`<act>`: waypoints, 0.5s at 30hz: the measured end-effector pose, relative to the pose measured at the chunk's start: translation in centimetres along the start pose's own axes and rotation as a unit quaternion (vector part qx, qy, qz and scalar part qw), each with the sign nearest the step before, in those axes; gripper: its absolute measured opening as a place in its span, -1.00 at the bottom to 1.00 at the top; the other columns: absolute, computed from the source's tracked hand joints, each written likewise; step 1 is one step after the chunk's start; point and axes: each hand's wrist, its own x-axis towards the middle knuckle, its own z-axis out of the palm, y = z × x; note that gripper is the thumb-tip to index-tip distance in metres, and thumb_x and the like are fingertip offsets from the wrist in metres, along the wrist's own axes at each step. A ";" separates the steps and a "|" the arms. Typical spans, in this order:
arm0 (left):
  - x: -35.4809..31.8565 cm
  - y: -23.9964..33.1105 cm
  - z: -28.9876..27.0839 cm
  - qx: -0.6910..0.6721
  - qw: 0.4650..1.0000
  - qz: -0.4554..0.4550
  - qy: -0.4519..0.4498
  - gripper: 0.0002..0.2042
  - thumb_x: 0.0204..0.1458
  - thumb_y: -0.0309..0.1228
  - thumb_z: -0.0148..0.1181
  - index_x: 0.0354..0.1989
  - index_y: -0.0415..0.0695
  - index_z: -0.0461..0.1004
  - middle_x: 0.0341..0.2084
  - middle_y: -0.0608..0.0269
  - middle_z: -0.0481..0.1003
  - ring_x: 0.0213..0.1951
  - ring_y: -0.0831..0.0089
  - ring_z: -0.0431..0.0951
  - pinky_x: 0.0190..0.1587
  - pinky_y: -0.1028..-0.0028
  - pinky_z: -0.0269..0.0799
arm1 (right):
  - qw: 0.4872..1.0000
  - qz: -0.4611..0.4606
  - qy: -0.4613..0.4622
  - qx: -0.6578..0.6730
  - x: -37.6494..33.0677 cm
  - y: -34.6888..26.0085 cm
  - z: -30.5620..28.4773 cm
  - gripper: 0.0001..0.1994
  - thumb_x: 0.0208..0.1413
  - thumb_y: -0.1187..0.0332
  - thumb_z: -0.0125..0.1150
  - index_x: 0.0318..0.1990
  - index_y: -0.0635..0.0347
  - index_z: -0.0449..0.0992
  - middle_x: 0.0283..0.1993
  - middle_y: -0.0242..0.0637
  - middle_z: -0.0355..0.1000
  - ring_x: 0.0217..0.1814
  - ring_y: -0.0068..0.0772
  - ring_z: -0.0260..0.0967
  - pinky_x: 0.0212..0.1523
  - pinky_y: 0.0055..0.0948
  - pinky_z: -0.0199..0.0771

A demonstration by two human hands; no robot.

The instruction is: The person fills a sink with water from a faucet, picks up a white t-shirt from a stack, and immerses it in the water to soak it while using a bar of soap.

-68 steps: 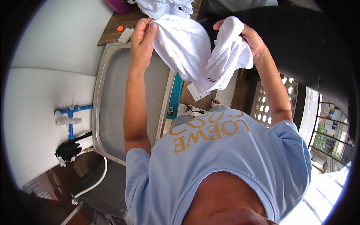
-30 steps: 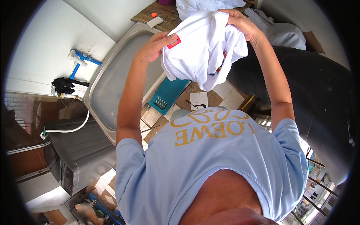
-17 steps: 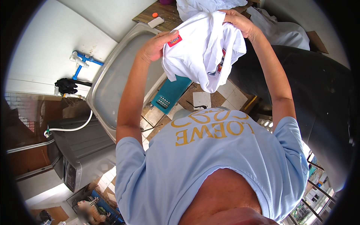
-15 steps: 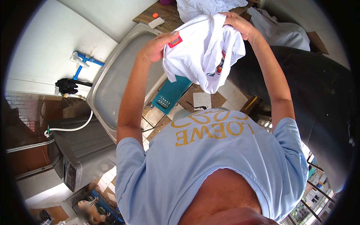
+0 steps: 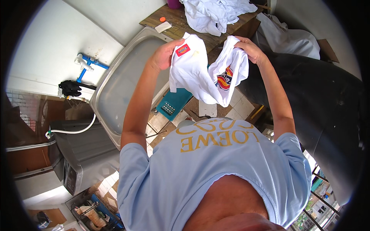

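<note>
- Landmark: steel sink (image 5: 127,88), one basin, its long axis running upper-right to lower-left.
- One white garment (image 5: 206,75) is hanging in the air just right of the sink, above the tiled floor (image 5: 235,106). Held at two top corners, sagging in a V between them; the low point is pointing down toward the person's chest.
- Garment's long axis is lying roughly left-right between the two hands; the loose cloth is dropping below that line.
- Left hand (image 5: 163,56) is gripping the left top corner, fingers curled shut around bunched cloth, beside one small red label (image 5: 182,50) facing the camera.
- Right hand (image 5: 250,50) is pinching the right top corner, fingers closed on the fabric; one coloured print (image 5: 224,80) is showing on the fold below it.
- Both forearms are raised, hands well apart, cloth slack between them.
- One pile of white laundry (image 5: 216,13) is lying on the wooden table (image 5: 173,23) beyond the sink's far end; can't tell how many pieces are in it.
- One white soap bar (image 5: 163,27) and one orange cap (image 5: 162,19) are sitting on that table, near the sink's far corner.
- One teal basket (image 5: 173,107) is sitting on the floor just right of the sink, under the garment.
- One blue tap fitting (image 5: 86,63) is on the wall left of the sink, one black glove-like thing (image 5: 69,88) just below it.
- One large black tank (image 5: 320,111) is standing far right of the sink.
</note>
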 end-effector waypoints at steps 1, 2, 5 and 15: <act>0.1 -0.1 -0.1 -0.013 1.000 -0.010 -0.011 -0.54 0.15 -0.17 0.00 0.07 -0.29 0.37 -0.06 0.08 0.50 -0.05 0.33 0.53 0.08 0.36 0.39 | 1.000 -0.004 0.008 -0.001 -0.1 0.5 -0.2 -0.63 0.02 0.35 0.13 0.01 0.25 0.44 -0.14 -0.30 0.50 -0.15 -0.49 0.47 0.00 -0.47 0.45; 0.2 -0.3 -0.2 -0.026 0.999 -0.020 -0.021 -0.55 0.15 -0.18 0.00 0.07 -0.30 0.37 -0.07 0.07 0.50 -0.06 0.33 0.54 0.07 0.36 0.39 | 1.000 -0.007 0.015 -0.001 -0.5 0.7 0.3 -0.64 0.01 0.35 0.13 -0.01 0.25 0.46 -0.17 -0.30 0.50 -0.17 -0.50 0.47 -0.03 -0.48 0.46; 0.5 -0.6 -0.4 -0.040 0.999 -0.003 -0.032 -0.56 0.14 -0.20 -0.01 0.05 -0.32 0.37 -0.08 0.03 0.51 -0.07 0.31 0.54 0.06 0.35 0.41 | 1.000 -0.012 0.011 -0.003 -0.8 1.6 0.6 -0.66 -0.02 0.34 0.14 -0.06 0.24 0.49 -0.20 -0.33 0.51 -0.20 -0.51 0.47 -0.06 -0.50 0.46; -1.5 1.6 1.8 0.139 0.984 0.107 -0.019 -0.58 -0.03 -0.36 0.22 0.02 -0.27 0.38 -0.20 0.18 0.53 -0.18 0.44 0.54 -0.07 0.46 0.43 | 0.987 0.042 -0.094 -0.121 -2.3 4.3 3.7 -0.57 -0.08 0.40 0.26 0.02 0.24 0.41 -0.10 -0.29 0.47 -0.07 -0.49 0.42 0.02 -0.47 0.39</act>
